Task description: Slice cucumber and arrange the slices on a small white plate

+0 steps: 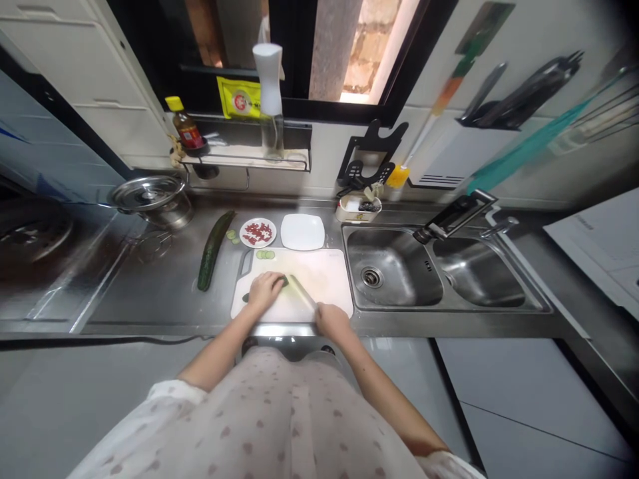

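My left hand [265, 291] is closed over a short piece of cucumber [285, 281], whose dark green ends stick out on both sides of it. In my right hand [333, 322] is the handle of a knife [302, 293]; its blade points up and left, close beside the cucumber's right end. Both hands are over a white cutting board [324, 273]. A few pale green cucumber slices [265, 255] lie near the board's upper left corner. To the left, on the steel counter, rests a long dark green cucumber [214, 253].
Behind the board stand a plate of chopped red pieces [258, 233] and a white square plate [302, 231]. A double sink [399, 266] with a black faucet [449, 216] is at right. A lidded steel pot [160, 199] stands at left. A bottle rack [244, 156] hangs behind.
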`<state>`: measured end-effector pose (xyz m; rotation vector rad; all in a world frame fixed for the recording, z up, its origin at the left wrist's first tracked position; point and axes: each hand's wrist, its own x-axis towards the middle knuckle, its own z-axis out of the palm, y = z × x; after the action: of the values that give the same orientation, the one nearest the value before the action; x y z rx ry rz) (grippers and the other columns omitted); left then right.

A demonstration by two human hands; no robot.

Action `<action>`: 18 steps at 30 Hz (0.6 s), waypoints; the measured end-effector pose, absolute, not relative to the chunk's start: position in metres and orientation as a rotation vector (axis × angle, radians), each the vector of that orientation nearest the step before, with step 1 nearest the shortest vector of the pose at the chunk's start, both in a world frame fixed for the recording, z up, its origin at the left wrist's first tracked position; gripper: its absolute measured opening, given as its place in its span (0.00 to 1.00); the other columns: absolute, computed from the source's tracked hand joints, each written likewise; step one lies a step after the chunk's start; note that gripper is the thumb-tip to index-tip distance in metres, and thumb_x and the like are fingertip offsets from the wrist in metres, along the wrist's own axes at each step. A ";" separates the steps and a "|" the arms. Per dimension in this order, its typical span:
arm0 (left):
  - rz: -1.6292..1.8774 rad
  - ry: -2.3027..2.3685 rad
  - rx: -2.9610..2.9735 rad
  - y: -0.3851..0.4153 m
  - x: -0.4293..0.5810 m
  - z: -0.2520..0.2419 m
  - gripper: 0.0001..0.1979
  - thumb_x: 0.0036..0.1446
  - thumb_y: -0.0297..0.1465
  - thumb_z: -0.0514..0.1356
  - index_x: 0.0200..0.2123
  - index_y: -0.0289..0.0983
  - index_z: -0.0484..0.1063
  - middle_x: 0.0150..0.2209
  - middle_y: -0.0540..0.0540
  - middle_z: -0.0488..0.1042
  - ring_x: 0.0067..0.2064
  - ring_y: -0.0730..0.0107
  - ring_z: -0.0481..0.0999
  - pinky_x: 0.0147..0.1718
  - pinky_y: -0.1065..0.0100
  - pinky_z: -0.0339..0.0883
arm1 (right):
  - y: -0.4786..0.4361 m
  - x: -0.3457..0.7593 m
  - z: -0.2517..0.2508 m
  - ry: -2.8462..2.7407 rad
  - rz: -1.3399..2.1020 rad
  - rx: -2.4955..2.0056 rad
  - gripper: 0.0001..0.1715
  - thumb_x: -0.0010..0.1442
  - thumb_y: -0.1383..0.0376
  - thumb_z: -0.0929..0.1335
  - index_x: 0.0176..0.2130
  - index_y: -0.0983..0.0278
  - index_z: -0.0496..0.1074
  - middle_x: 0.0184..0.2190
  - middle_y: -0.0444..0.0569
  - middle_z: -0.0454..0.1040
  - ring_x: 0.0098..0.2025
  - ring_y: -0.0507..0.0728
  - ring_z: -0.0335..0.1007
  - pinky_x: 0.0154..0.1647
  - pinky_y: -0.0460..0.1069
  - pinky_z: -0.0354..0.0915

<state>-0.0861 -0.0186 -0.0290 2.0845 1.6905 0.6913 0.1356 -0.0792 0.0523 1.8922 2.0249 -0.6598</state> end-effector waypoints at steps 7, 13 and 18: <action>0.777 1.749 1.992 -0.018 -0.087 -0.024 0.15 0.64 0.40 0.52 0.44 0.41 0.75 0.46 0.44 0.76 0.49 0.61 0.72 0.50 0.61 0.64 | -0.071 0.140 0.060 2.009 -0.474 2.001 0.19 0.68 0.63 0.56 0.53 0.57 0.67 0.41 0.53 0.76 0.43 0.57 0.72 0.40 0.49 0.59; 0.919 1.763 1.913 -0.015 -0.081 -0.013 0.15 0.63 0.39 0.52 0.46 0.40 0.74 0.47 0.44 0.75 0.50 0.60 0.71 0.52 0.60 0.63 | -0.071 0.143 0.061 2.101 -0.325 2.028 0.24 0.64 0.66 0.61 0.59 0.60 0.63 0.44 0.54 0.74 0.46 0.58 0.68 0.44 0.50 0.57; 0.848 1.618 2.047 -0.010 -0.071 0.004 0.17 0.60 0.42 0.57 0.48 0.42 0.74 0.48 0.44 0.74 0.51 0.60 0.69 0.53 0.59 0.62 | -0.072 0.144 0.061 2.143 -0.283 2.007 0.26 0.63 0.66 0.62 0.61 0.61 0.61 0.47 0.56 0.73 0.47 0.59 0.66 0.46 0.50 0.56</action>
<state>-0.0714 -0.0096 0.0038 2.0471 1.6177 0.8482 0.1435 -0.0719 0.0609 2.0072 2.1430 -0.2830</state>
